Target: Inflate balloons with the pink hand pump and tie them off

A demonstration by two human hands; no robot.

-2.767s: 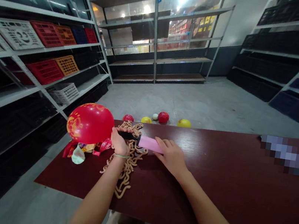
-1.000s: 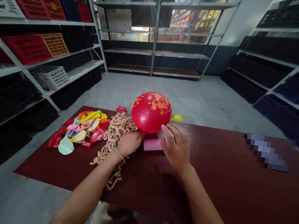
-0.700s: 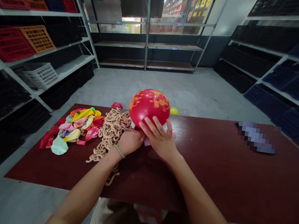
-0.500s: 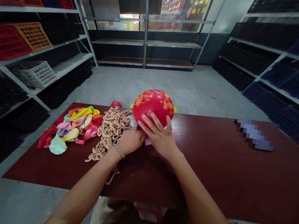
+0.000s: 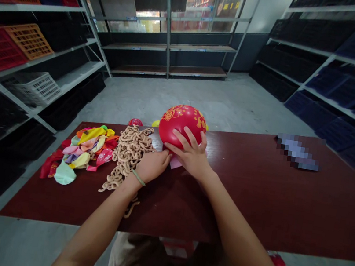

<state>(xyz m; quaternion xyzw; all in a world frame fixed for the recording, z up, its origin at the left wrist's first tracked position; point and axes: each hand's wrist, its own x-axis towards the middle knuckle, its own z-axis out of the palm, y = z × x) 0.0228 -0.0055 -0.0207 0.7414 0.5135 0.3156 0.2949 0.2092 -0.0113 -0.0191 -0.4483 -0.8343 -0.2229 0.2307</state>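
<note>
A round, inflated red balloon (image 5: 179, 122) with gold prints stands in front of me at the table's far side. My right hand (image 5: 192, 153) lies over its near right side, fingers spread and curved round it, holding it. Close under the balloon's lower left, my left hand (image 5: 152, 165) is closed with its fingertips pinched together. What those fingertips hold is hidden. A pink piece (image 5: 175, 163) shows partly below the balloon, between my hands. Beside my left hand lies a heap of long tan curled strips (image 5: 132, 146). Further left is a pile of limp coloured balloons (image 5: 86, 148).
The dark red-brown table (image 5: 270, 200) carries a blurred-out object (image 5: 298, 152) at its far right. Beyond the far edge another red round thing (image 5: 135, 122) and a yellow one (image 5: 155, 123) peek out. Racks with crates (image 5: 27, 41) stand on both sides.
The view has shifted slightly. My right hand has turned a little on the balloon, its fingers more spread. The left hand stays closed beneath the balloon, slightly lower.
</note>
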